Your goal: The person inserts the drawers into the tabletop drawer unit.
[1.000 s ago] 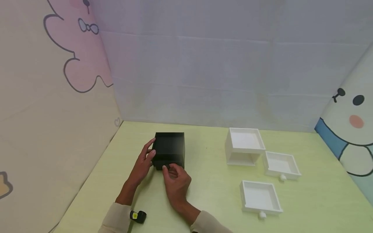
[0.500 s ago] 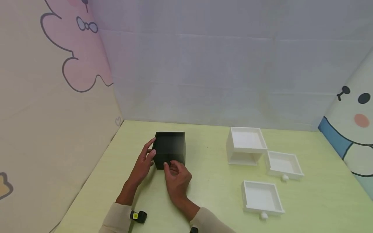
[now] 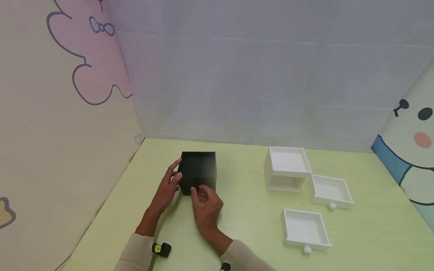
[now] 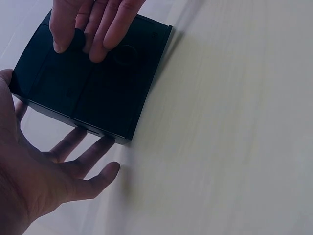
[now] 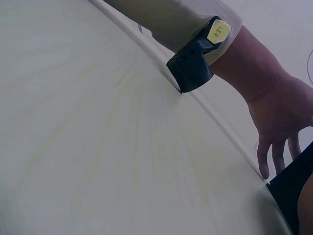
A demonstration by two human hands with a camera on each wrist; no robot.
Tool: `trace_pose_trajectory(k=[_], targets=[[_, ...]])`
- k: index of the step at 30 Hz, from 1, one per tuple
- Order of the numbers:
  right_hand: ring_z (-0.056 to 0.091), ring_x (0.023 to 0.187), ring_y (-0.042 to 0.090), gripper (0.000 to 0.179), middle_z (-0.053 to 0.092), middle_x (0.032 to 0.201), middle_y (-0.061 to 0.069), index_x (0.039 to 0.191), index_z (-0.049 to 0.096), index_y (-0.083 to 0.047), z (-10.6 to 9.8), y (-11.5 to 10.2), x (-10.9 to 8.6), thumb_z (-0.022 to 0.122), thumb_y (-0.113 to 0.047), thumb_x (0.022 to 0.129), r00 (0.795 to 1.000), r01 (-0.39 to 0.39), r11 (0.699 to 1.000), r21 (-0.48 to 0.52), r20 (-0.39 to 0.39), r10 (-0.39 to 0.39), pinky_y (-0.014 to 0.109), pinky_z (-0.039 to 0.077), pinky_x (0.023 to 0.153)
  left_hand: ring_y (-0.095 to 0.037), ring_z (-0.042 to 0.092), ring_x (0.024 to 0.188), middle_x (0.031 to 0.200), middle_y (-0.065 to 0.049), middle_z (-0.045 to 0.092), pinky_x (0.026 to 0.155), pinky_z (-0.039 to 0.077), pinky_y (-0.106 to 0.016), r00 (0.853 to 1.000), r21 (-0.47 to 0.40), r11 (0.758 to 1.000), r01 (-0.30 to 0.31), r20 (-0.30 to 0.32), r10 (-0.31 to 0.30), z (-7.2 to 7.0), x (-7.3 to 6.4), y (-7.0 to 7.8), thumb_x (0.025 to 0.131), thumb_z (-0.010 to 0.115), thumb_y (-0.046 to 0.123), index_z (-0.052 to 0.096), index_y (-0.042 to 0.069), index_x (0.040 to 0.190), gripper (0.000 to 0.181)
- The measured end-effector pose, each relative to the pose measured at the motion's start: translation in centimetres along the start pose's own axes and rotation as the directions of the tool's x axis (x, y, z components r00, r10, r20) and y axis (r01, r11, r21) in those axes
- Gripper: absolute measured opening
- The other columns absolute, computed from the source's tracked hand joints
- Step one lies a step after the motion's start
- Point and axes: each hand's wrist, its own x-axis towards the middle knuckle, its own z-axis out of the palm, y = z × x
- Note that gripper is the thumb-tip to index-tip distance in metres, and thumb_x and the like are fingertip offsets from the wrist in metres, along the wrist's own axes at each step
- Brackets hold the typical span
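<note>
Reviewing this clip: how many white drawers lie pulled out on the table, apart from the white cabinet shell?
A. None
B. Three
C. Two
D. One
C. In the head view two white drawers sit loose on the table beside the white shell, while both hands, left hand and right hand, are on the black box.

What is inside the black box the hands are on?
Nothing can be seen: the black box is closed. The right hand covers part of its front, and the left hand touches its side.
</note>
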Motion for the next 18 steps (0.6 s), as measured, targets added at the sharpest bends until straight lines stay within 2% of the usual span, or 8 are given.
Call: trace_pose_trajectory(k=[9, 18], targets=[[0.066, 0.070, 0.007, 0.019, 0.069, 0.081, 0.004, 0.089, 0.066, -0.003, -0.2, 0.2, 0.3, 0.076, -0.018, 0.080, 0.999, -0.026, 0.999, -0.023, 0.038, 0.027, 0.021, 0.052, 0.061, -0.031, 0.042, 0.122, 0.135, -0.010, 0.039, 0.086, 0.040, -0.061, 1.000, 0.013, 1.000, 0.008, -0.008, -0.008, 0.2, 0.5, -0.2, 0.099, 0.042, 0.040, 0.030, 0.043, 0.143, 0.045], [0.067, 0.073, 0.009, 0.019, 0.067, 0.085, 0.004, 0.093, 0.063, -0.002, -1.4, 0.3, 0.4, 0.072, -0.016, 0.083, 0.992, -0.051, 0.998, -0.029, 0.113, 0.054, 0.024, 0.053, 0.063, -0.031, 0.045, 0.120, 0.133, -0.013, 0.042, 0.086, 0.041, -0.059, 1.000, 0.029, 0.999, 0.017, 0.007, -0.017, 0.6, 1.0, -0.1, 0.099, 0.043, 0.042, 0.030, 0.046, 0.142, 0.045]])
